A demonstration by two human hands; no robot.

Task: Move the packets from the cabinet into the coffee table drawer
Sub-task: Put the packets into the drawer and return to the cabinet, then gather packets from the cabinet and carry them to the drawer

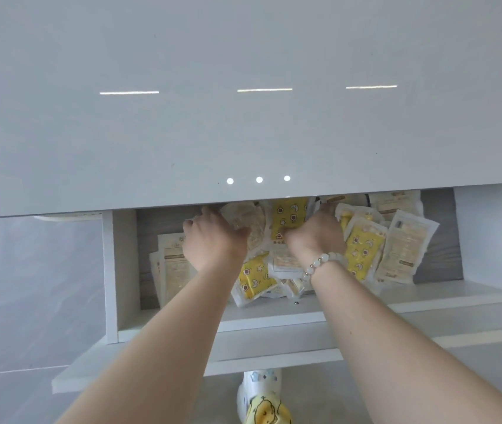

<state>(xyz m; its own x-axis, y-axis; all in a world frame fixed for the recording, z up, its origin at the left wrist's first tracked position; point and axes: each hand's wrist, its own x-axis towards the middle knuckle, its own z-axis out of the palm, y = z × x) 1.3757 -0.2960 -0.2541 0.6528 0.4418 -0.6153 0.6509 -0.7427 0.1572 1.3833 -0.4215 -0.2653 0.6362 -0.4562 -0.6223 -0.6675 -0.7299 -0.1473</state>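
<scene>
Up inside the open cabinet [121,264] compartment, the left hand [213,240] is curling over a pale packet [251,220], thumb lying across its near face and fingers hooking over its far top edge, so it is holding that packet. Just to its right, the right hand [315,235], with a bead bracelet [323,260] at the wrist, is closing into the heap. Its fingers are hidden behind the knuckles, but the thumb is pressing at the lower edge of a yellow packet [289,214] and it looks to be gripping it. Around both hands the other packets [364,249] are leaning and overlapping in a loose pile, some yellow with small printed shapes, some pale with label panels. A few are standing against the back wall at the left and others are slumping toward the near edge of the shelf [274,316]. They are looking like light, flat, sealed film pouches. That makes them soft in the middle, a little stiff along the crimped borders, and probably slick against one another, so a stack is likely to be sliding apart if squeezed only at one end. Taking several together across their flat faces, thumb on the near side and fingers behind, seems the safer hold, and the sealed edge is the place for pinching a single one. Above, a glossy white panel [243,133] is filling the far view. The coffee table drawer is not showing anywhere.
</scene>
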